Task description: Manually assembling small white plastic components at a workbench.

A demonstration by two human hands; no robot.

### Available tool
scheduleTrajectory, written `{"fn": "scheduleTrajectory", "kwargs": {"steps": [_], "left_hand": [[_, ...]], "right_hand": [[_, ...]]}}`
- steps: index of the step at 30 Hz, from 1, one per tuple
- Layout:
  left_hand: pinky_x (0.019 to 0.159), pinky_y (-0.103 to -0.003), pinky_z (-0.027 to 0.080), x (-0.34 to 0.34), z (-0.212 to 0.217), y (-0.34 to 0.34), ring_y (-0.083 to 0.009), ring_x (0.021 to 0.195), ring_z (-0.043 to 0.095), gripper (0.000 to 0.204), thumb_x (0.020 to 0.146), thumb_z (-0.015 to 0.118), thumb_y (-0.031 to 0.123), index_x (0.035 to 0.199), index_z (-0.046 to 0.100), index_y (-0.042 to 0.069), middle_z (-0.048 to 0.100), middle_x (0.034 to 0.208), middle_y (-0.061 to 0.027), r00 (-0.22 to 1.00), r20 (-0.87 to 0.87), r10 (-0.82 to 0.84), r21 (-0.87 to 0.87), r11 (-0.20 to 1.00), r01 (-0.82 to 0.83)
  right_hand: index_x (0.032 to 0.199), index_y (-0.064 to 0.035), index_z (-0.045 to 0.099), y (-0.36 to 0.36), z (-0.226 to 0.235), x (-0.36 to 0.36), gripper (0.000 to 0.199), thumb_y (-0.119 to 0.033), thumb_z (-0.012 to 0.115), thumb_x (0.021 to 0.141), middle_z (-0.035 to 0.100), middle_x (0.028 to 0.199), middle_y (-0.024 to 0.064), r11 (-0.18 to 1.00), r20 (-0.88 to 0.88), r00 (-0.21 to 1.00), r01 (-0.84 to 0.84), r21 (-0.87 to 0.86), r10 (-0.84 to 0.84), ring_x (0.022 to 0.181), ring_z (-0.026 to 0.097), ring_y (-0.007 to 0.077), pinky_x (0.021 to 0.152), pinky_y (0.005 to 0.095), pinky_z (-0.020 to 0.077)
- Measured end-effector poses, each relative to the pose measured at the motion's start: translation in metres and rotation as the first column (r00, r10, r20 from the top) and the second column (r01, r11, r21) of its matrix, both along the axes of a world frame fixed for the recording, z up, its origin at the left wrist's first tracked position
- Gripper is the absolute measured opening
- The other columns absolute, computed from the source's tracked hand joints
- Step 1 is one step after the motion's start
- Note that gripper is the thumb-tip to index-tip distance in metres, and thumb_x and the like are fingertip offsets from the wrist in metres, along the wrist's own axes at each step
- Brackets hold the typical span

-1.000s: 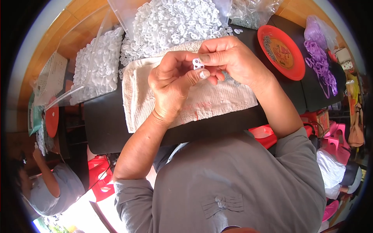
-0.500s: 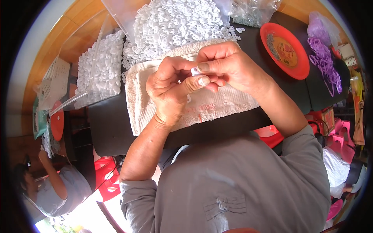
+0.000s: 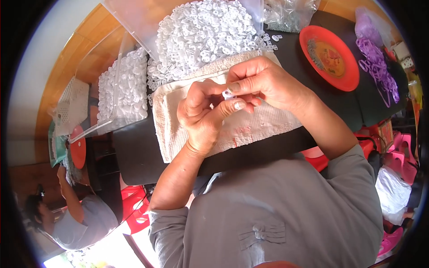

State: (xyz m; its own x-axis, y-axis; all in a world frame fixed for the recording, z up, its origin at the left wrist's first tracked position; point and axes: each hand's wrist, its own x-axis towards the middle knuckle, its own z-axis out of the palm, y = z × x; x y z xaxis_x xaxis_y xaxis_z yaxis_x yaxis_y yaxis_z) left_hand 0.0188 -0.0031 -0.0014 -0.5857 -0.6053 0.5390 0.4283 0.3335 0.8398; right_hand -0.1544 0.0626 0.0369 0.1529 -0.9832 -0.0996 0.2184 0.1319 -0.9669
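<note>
Close together above a cream towel (image 3: pixel 268 117), both my hands work at one small white plastic piece (image 3: pixel 229 94) with a hole in it. My left hand (image 3: pixel 203 109) pinches the piece between thumb and forefinger. From the other side, my right hand (image 3: pixel 266 82) grips its upper edge with thumb and bent fingers. Fingers partly cover the piece, so its full shape is hidden. Just beyond the towel, a big heap of similar white plastic pieces (image 3: pixel 203 33) spills from a clear plastic bin (image 3: pixel 134 20) lying open toward me.
At left, another clear bin holds more white pieces (image 3: pixel 127 85). To the right are a red plate (image 3: pixel 351 80) with small grey bits, purple ribbon (image 3: pixel 380 73) and a clear bag (image 3: pixel 290 15). A co-worker (image 3: pixel 80 219) sits at far left. Red stools (image 3: pixel 134 207) stand below the black table (image 3: pixel 138 165).
The whole view has shifted slightly, carrying everything a little to the right and down. Both hands keep their pinch on the white piece, which looks slightly turned.
</note>
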Motion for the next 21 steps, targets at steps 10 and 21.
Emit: {"fn": "scheduleTrajectory", "kwargs": {"steps": [10, 21], "left_hand": [[0.061, -0.024, 0.053, 0.000, -0.003, -0.011, -0.0119, 0.072, 0.063, 0.027, 0.077, 0.076, -0.003, 0.095, 0.056, 0.000, 0.063, 0.078, -0.0077, 0.998, -0.049, -0.047, -0.066, 0.997, 0.044], [0.066, -0.025, 0.055, -0.008, -0.007, -0.012, -0.0100, 0.075, 0.062, 0.024, 0.077, 0.072, -0.012, 0.093, 0.057, -0.001, 0.063, 0.080, -0.0055, 0.998, -0.062, 0.009, 0.066, 0.998, -0.004]], "right_hand": [[0.081, 0.0011, 0.062, -0.003, -0.011, 0.007, 0.022, -0.019, 0.064, 0.091, 0.057, 0.061, 0.0021, 0.999, 0.139, 0.990, -0.031, -0.018, 0.033, 0.046, 0.050, 0.0072, 0.041, 0.0183, 0.0311], [0.084, 0.0001, 0.063, -0.006, -0.012, 0.005, 0.019, -0.016, 0.061, 0.092, 0.056, 0.063, 0.0008, 0.999, 0.074, 0.997, 0.031, -0.020, -0.030, 0.050, 0.050, 0.0064, 0.045, 0.0190, 0.0365]]}}
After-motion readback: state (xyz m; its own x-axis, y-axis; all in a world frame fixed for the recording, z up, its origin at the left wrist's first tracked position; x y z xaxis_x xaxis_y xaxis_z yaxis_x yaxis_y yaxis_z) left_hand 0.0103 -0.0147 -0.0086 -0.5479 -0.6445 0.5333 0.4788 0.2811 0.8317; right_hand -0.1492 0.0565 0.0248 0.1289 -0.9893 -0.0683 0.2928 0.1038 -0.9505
